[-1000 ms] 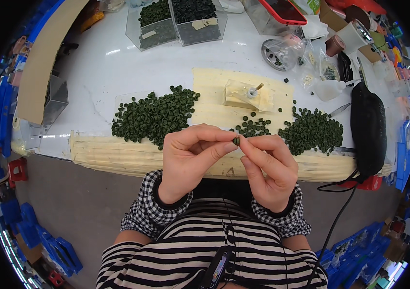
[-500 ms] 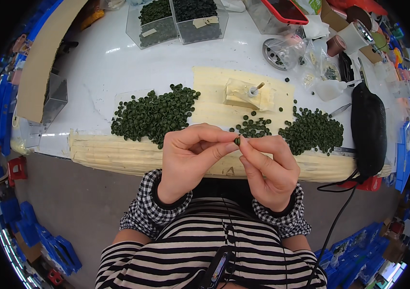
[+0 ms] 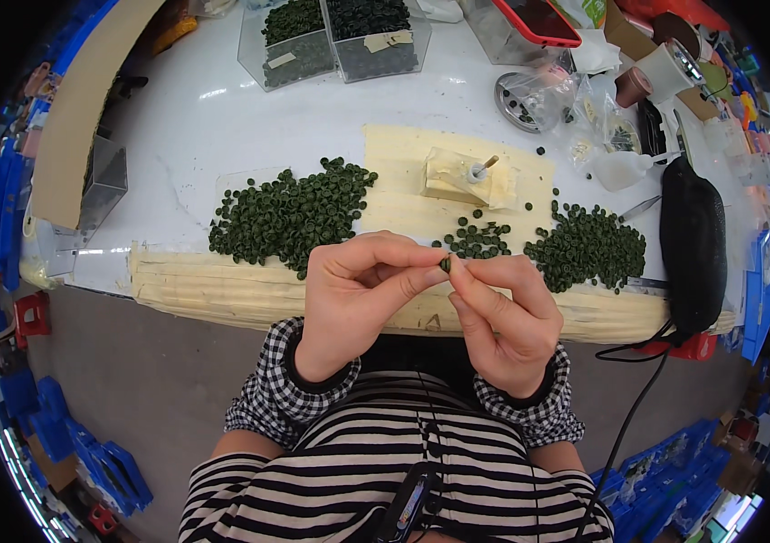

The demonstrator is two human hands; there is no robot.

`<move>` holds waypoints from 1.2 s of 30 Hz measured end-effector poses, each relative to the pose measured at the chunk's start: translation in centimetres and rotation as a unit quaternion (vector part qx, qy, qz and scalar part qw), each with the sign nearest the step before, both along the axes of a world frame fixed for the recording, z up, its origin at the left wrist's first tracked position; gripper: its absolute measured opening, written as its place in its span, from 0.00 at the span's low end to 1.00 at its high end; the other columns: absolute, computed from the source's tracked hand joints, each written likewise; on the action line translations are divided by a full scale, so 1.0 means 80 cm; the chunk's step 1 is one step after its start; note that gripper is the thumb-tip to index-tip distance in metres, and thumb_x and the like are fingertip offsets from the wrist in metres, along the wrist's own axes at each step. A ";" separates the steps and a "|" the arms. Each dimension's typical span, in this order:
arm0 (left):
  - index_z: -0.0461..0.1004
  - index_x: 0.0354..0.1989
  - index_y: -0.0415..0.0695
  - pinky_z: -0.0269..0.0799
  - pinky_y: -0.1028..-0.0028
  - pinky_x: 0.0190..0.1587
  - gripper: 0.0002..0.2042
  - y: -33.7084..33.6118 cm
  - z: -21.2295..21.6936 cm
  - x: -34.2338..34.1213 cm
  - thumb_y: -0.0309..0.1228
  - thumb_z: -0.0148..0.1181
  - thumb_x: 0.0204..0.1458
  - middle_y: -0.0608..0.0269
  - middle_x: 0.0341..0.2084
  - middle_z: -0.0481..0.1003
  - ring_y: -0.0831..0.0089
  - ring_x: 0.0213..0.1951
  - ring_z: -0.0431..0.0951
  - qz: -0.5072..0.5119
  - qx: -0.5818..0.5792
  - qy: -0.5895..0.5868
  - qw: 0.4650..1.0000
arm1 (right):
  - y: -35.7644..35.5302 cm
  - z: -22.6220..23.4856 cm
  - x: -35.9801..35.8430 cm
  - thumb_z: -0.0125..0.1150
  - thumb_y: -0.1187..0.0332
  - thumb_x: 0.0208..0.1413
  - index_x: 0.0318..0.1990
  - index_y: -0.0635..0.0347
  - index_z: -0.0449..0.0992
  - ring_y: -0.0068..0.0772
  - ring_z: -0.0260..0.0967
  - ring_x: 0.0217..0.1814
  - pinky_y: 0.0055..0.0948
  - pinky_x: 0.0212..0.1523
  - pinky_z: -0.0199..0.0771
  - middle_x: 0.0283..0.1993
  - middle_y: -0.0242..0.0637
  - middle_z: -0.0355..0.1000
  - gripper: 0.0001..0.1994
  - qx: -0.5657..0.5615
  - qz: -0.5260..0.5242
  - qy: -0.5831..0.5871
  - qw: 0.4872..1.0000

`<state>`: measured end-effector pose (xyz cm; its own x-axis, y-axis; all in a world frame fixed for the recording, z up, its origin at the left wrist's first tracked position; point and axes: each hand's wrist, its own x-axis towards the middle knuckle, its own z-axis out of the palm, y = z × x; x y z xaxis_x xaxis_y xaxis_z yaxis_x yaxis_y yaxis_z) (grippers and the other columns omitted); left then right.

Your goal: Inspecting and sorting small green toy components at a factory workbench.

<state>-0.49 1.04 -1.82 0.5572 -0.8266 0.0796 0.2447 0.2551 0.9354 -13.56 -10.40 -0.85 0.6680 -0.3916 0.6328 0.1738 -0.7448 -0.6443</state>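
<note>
Between my fingertips, just above the table's front edge, is a small dark green round piece [image 3: 446, 265], shaped like a little cap or button. My left hand [image 3: 349, 294] pinches it from the left with thumb and forefinger. From the right, the closed fingertips of my right hand [image 3: 513, 312] press on the same piece. Beyond my left hand lies a big heap of similar green pieces [image 3: 287, 213]. A smaller group of pieces [image 3: 475, 242] sits just past my fingertips, and another heap [image 3: 591, 246] spreads behind my right hand.
A tape-covered block [image 3: 450, 177] with an upright peg stands on cream sheeting at mid-table. Two clear bins [image 3: 299, 61] of green pieces are at the back. A black bag [image 3: 693, 244] lies at right; a cardboard panel [image 3: 77, 118] rises at left. Padding [image 3: 213, 288] covers the front edge.
</note>
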 end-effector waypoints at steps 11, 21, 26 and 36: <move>0.79 0.40 0.33 0.77 0.78 0.44 0.09 0.000 0.002 -0.002 0.14 0.62 0.49 0.54 0.37 0.80 0.73 0.40 0.80 0.004 -0.002 -0.012 1.000 | -0.003 -0.003 0.000 0.67 0.81 0.42 0.45 0.63 0.81 0.33 0.70 0.33 0.27 0.31 0.69 0.38 0.37 0.75 0.18 -0.018 -0.013 -0.012 1.000; 0.81 0.38 0.35 0.75 0.78 0.40 0.10 -0.003 0.005 -0.002 0.14 0.62 0.47 0.54 0.34 0.80 0.73 0.37 0.79 0.032 0.001 -0.097 0.995 | -0.004 -0.005 -0.002 0.67 0.81 0.42 0.45 0.63 0.81 0.33 0.71 0.33 0.27 0.32 0.69 0.39 0.37 0.76 0.18 -0.017 -0.013 -0.018 1.000; 0.81 0.38 0.35 0.75 0.78 0.39 0.10 -0.004 0.006 -0.003 0.14 0.63 0.47 0.55 0.33 0.80 0.74 0.36 0.79 0.031 0.005 -0.099 0.995 | -0.007 -0.006 -0.004 0.67 0.81 0.42 0.45 0.63 0.81 0.34 0.71 0.33 0.28 0.32 0.69 0.39 0.37 0.76 0.19 -0.015 -0.008 -0.017 1.000; 0.81 0.37 0.37 0.74 0.79 0.38 0.09 -0.007 0.009 -0.004 0.15 0.64 0.47 0.57 0.32 0.80 0.75 0.35 0.79 0.022 0.038 -0.143 0.989 | -0.013 -0.011 -0.011 0.67 0.81 0.42 0.45 0.63 0.81 0.35 0.70 0.33 0.28 0.31 0.69 0.39 0.37 0.75 0.18 -0.025 -0.005 -0.020 0.999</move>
<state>-0.82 0.46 -1.13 0.5559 -0.8121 0.1771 -0.0420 0.1853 0.9818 -14.41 -11.47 -1.76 0.6375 -0.3653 0.6783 0.1911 -0.7779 -0.5986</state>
